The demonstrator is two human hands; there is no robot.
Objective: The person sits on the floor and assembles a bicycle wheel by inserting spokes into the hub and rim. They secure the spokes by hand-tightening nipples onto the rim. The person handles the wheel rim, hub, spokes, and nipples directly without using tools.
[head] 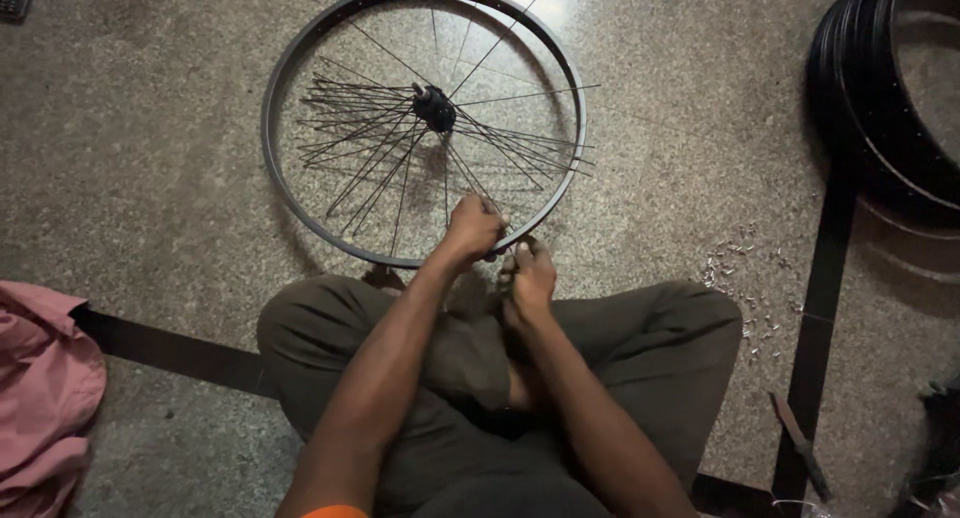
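Two hands meet at the near edge of a bicycle rim (300,58) that lies flat on the floor (150,158), right in front of a person sitting cross-legged. The left hand (472,228) is closed around a spoke (462,178) where it comes down to the rim's near side. The right hand (527,276), just beside it and a little nearer the knees, is pinched narrow on something small; what it is I cannot tell.

The rim is a dark, thin hoop with a small black hub (434,108) near its middle. Many thin spokes fan loosely from the hub, most to the left and right of it, their far ends free and short of the rim. A few reach up toward the rim's far edge beyond the hands.

Around the rim there is bare floor to the left of the hands and beyond them. To the right of the hands a scatter of small bright nipples (740,278) lies on the floor, and past it a dark strip (825,278) runs across the floor. Farther right and beyond, a stack of black rims (850,98) sits partly out of view. A slim tool (798,443) lies near the person's right knee. A pink cloth (45,378) is bunched well off to the left.

The floor is speckled grey stone, dimly lit.
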